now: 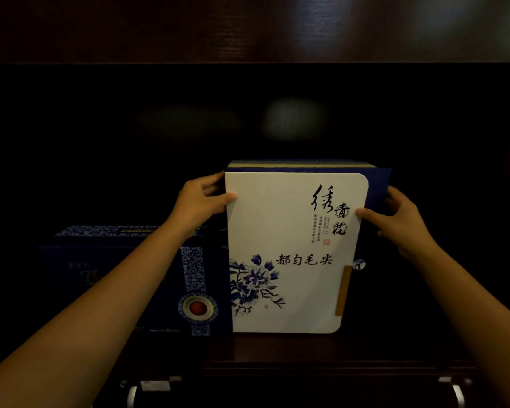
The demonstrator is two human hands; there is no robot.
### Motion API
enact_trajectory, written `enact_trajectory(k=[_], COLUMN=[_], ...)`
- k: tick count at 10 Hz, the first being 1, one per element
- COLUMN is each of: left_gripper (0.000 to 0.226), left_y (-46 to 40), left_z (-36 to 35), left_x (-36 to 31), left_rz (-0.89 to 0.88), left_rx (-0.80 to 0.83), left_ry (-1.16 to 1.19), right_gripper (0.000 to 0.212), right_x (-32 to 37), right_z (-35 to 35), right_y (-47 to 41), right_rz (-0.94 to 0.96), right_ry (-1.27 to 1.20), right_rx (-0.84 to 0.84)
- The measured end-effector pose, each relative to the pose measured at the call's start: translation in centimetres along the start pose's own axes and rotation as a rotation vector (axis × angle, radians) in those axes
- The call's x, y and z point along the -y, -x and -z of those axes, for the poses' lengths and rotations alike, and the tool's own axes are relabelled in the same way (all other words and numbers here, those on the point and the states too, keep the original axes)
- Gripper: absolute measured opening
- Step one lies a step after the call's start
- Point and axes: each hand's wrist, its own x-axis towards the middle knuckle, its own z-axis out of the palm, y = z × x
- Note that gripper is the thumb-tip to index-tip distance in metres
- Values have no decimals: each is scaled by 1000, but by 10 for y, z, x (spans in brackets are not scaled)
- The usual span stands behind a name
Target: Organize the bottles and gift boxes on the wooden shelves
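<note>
A white gift box [292, 231] with a blue flower print and black calligraphy stands upright on the dark wooden shelf [277, 348], its blue spine along the top and right side. My left hand [202, 201] grips its upper left edge, thumb on the white face. My right hand [401, 219] grips the upper right edge, thumb on the front. To its left stands a lower dark blue gift box [159, 278] with a patterned band and a red round seal, touching or nearly touching the white box.
The shelf recess behind the boxes is dark, with a wooden board [248, 30] overhead. Metal handles [147, 387] show on the cabinet front below the shelf edge. A small blue-and-white item [359, 264] peeks out right of the white box.
</note>
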Motion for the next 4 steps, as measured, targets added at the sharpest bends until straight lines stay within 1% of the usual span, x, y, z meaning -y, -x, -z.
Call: enact_trajectory(k=[1,2,3,4], left_gripper=[53,49,46,63], left_y=[2,1,-11,-21], left_z=[-2,5,21,28], left_x=[4,-2,-26,-56], left_rz=[-16,96,271,161], left_rx=[-34,62,170,-110], left_ry=[-30,-93,-219,-491], right_gripper=[59,59,63,69], right_x=[-2,-1,9,31], right_z=[0,7,22,38], right_y=[-1,-2,-12,-22], right_rz=[19,-1,23,165], right_ry=[33,48,50,156], right_rx=[28,114,173,27])
